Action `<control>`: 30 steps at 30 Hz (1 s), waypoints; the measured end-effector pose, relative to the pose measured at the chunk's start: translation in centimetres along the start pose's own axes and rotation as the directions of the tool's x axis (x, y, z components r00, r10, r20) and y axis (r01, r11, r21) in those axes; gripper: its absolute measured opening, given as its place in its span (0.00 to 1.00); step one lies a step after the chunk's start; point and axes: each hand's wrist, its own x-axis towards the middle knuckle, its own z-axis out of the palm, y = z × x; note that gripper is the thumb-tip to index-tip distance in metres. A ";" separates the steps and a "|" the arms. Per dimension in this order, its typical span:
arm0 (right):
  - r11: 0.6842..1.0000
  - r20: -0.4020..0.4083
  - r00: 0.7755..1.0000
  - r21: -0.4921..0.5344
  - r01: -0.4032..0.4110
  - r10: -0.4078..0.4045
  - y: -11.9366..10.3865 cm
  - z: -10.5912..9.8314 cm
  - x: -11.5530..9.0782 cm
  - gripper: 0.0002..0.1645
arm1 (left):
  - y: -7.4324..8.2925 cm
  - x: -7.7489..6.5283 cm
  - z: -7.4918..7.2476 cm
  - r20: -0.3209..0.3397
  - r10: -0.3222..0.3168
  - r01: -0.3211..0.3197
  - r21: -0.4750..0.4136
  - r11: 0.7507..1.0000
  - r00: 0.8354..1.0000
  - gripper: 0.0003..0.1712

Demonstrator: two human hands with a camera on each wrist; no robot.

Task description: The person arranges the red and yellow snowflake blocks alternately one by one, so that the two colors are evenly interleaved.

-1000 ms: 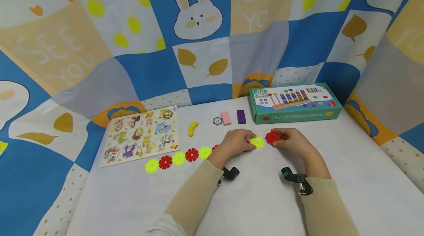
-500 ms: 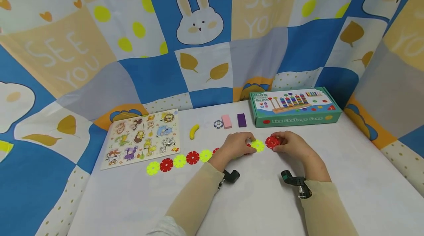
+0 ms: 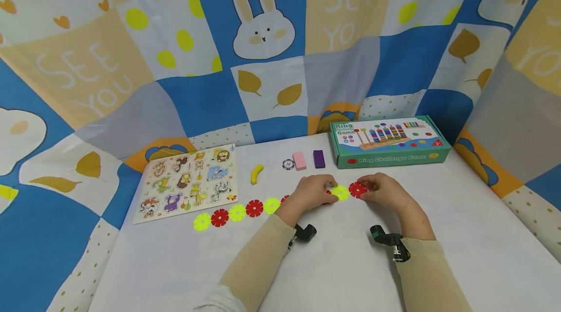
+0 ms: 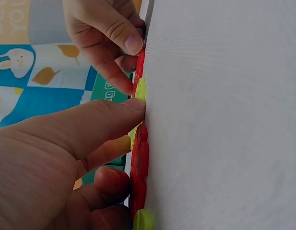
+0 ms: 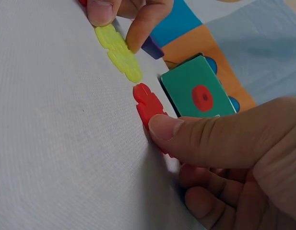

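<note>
My left hand (image 3: 310, 192) pinches a yellow-green notched flower disc (image 3: 340, 193) between thumb and index finger at the table. This disc is the right end of a row of alternating yellow-green and red discs (image 3: 254, 208), partly hidden behind the left hand. With thumb and fingers, my right hand (image 3: 389, 196) holds a red flower disc (image 5: 148, 103) just right of the yellow-green one. In the right wrist view a narrow gap shows between the two. From the left wrist, the held disc (image 4: 141, 91) appears edge-on, low against the white surface.
Behind the right hand stands a green ring game box (image 3: 390, 144). A purple block (image 3: 319, 159), a pink block (image 3: 299, 160), a round chip (image 3: 288, 164) and a toy banana (image 3: 256, 174) lie farther back. An animal puzzle board (image 3: 188, 183) lies at the left.
The right hand has shifted slightly left with the red disc, bringing it closer to the yellow-green one. The left hand keeps its place. The head view has tilted a little.
</note>
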 end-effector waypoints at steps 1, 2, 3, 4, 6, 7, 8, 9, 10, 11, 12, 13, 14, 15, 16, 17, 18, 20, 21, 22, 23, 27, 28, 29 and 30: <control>1.000 0.000 1.000 0.002 0.000 0.000 -0.1 0.0 0.0 0.28 | -0.1 0.0 0.0 0.000 -0.002 0.002 -0.002 1.000 1.000 0.22; 1.000 -0.001 1.000 0.002 0.001 -0.001 -0.1 0.1 0.1 0.28 | -0.1 -0.1 -0.1 0.000 -0.006 0.006 -0.005 1.000 1.000 0.22; 1.000 -0.001 1.000 0.002 0.000 0.000 -0.2 0.1 0.1 0.28 | -0.2 -0.1 -0.1 0.000 -0.009 0.009 -0.008 1.000 1.000 0.22; 1.000 0.001 1.000 0.000 0.004 -0.004 -0.3 0.2 0.2 0.28 | -0.3 -0.1 -0.2 -0.001 -0.011 0.011 -0.008 1.000 1.000 0.22; 1.000 -0.001 1.000 -0.004 0.004 -0.004 -0.3 0.2 0.4 0.28 | -0.4 -0.1 -0.3 -0.004 -0.014 0.014 -0.008 1.000 1.000 0.22; 1.000 -0.003 1.000 -0.006 0.005 -0.005 -0.4 0.2 0.4 0.28 | -0.4 -0.1 -0.3 -0.005 -0.016 0.016 -0.008 1.000 1.000 0.22; 1.000 -0.004 1.000 -0.009 0.007 -0.007 -0.4 0.2 0.5 0.28 | -0.4 -0.1 -0.3 -0.007 -0.018 0.018 -0.009 1.000 1.000 0.22; 1.000 -0.006 1.000 -0.009 0.007 -0.007 -0.4 0.2 0.6 0.28 | -0.5 0.0 -0.4 -0.011 -0.018 0.018 -0.007 1.000 1.000 0.22; 1.000 -0.005 1.000 -0.012 0.015 -0.015 -0.5 0.2 0.6 0.28 | -0.5 0.0 -0.4 -0.013 -0.018 0.018 -0.007 1.000 1.000 0.22; 1.000 -0.008 1.000 -0.012 0.012 -0.013 -0.5 0.2 0.6 0.28 | -0.6 0.0 -0.4 -0.014 -0.021 0.021 -0.008 1.000 1.000 0.22; 1.000 -0.006 1.000 -0.012 0.016 -0.016 -0.5 0.3 0.6 0.28 | -0.6 -0.1 -0.4 -0.014 -0.023 0.023 -0.008 1.000 1.000 0.22; 1.000 -0.006 1.000 -0.010 0.015 -0.015 -0.6 0.3 0.6 0.28 | -0.6 -0.1 -0.4 -0.014 -0.023 0.023 -0.007 1.000 1.000 0.22; 1.000 -0.002 1.000 -0.009 0.019 -0.019 -0.6 0.4 0.6 0.28 | -0.7 -0.1 -0.4 -0.013 -0.024 0.024 -0.007 1.000 1.000 0.22; 1.000 0.000 1.000 -0.009 0.018 -0.018 -0.6 0.5 0.6 0.28 | -0.7 -0.2 -0.4 -0.012 -0.025 0.025 -0.006 1.000 1.000 0.22; 1.000 0.003 1.000 -0.010 0.020 -0.020 -0.6 0.5 0.7 0.28 | -0.8 -0.3 -0.4 -0.011 -0.026 0.026 -0.006 1.000 1.000 0.22; 1.000 0.003 1.000 -0.011 0.016 -0.016 -0.5 0.6 0.7 0.28 | -0.8 -0.4 -0.4 -0.009 -0.028 0.028 -0.004 1.000 1.000 0.22; 1.000 0.006 1.000 -0.010 0.017 -0.017 -0.5 0.6 0.7 0.28 | -0.7 -0.5 -0.4 -0.009 -0.028 0.028 -0.003 1.000 1.000 0.22; 0.999 0.018 0.999 -0.013 0.033 -0.033 -0.8 0.6 1.0 0.28 | -0.8 -0.7 -0.6 -0.016 -0.034 0.034 0.002 0.999 0.999 0.23; 0.999 0.022 0.999 -0.016 0.037 -0.036 -1.0 0.6 1.1 0.28 | -0.8 -0.9 -0.7 -0.020 -0.038 0.038 0.008 0.999 0.999 0.23; 0.999 0.025 0.999 -0.018 0.044 -0.043 -1.1 0.5 1.1 0.28 | -0.7 -0.9 -0.9 -0.023 -0.035 0.036 0.020 0.999 0.999 0.24; 0.999 0.026 0.998 -0.022 0.050 -0.049 -1.3 0.4 1.0 0.28 | -0.7 -1.0 -1.0 -0.028 -0.030 0.031 0.039 0.999 0.999 0.24; 0.996 0.011 0.998 -0.060 0.065 -0.064 -2.0 -0.4 0.5 0.28 | -0.5 -1.3 -1.9 -0.063 -0.004 0.013 0.143 0.990 0.998 0.26; 0.995 -0.001 0.997 -0.071 0.072 -0.072 -2.1 -0.6 0.2 0.29 | -0.5 -1.5 -2.2 -0.077 0.001 0.012 0.170 0.985 0.997 0.26; 0.994 -0.014 0.997 -0.079 0.077 -0.078 -2.2 -0.9 0.0 0.30 | -0.6 -1.7 -2.6 -0.089 0.000 0.016 0.189 0.982 0.996 0.27; 0.993 -0.030 0.996 -0.089 0.082 -0.085 -2.3 -1.1 -0.4 0.31 | -0.6 -2.0 -3.0 -0.103 -0.003 0.023 0.201 0.979 0.995 0.27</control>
